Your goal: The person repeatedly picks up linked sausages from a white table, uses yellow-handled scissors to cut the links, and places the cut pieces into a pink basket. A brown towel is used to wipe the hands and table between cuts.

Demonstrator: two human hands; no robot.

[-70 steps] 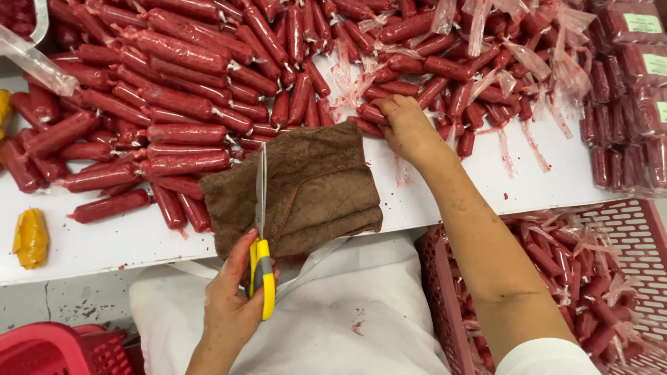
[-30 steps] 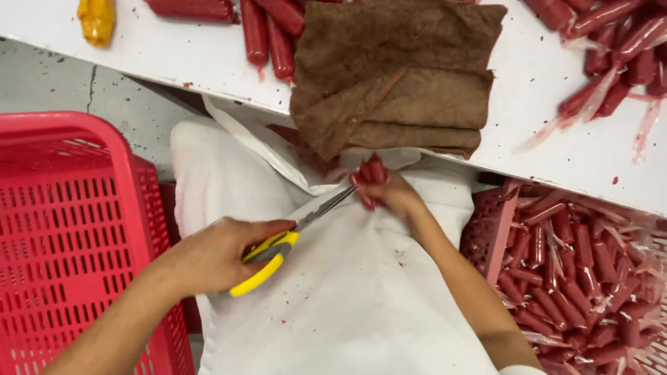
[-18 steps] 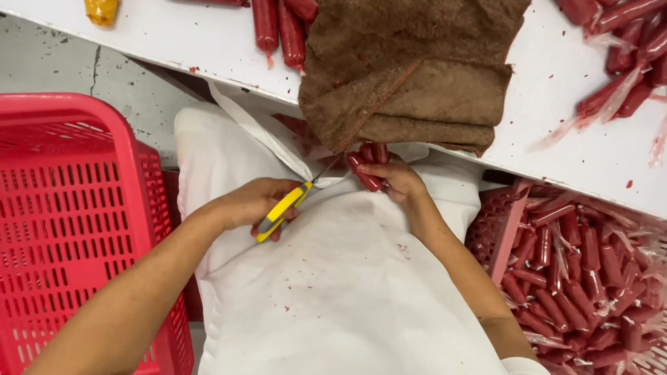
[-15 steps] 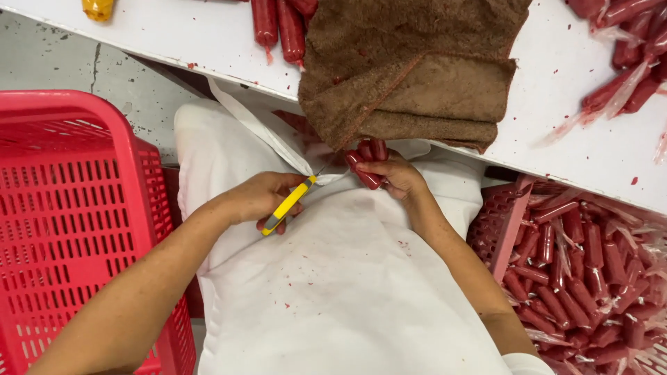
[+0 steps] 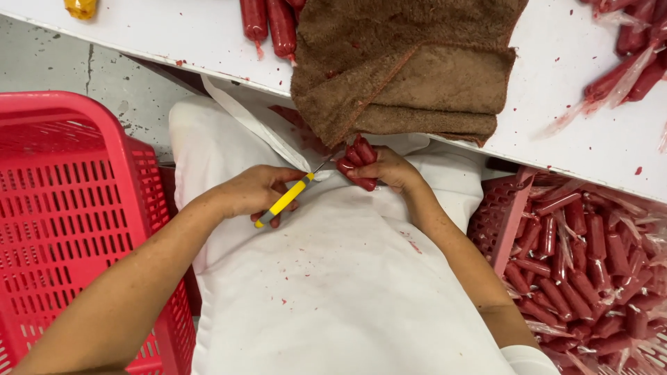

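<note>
My left hand (image 5: pixel 260 194) grips yellow scissors (image 5: pixel 288 198). My right hand (image 5: pixel 385 167) squeezes red sausages (image 5: pixel 358 163) at the blades. Cut ones fill the basket (image 5: pixel 500 215) beside it; more wait on the counter (image 5: pixel 556 83).

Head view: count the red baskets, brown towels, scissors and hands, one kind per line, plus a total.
Red baskets: 2, left basket, right basket
Brown towel: 1
Scissors: 1
Hands: 2, left hand on the scissors, right hand gripping sausages
Total: 6
</note>
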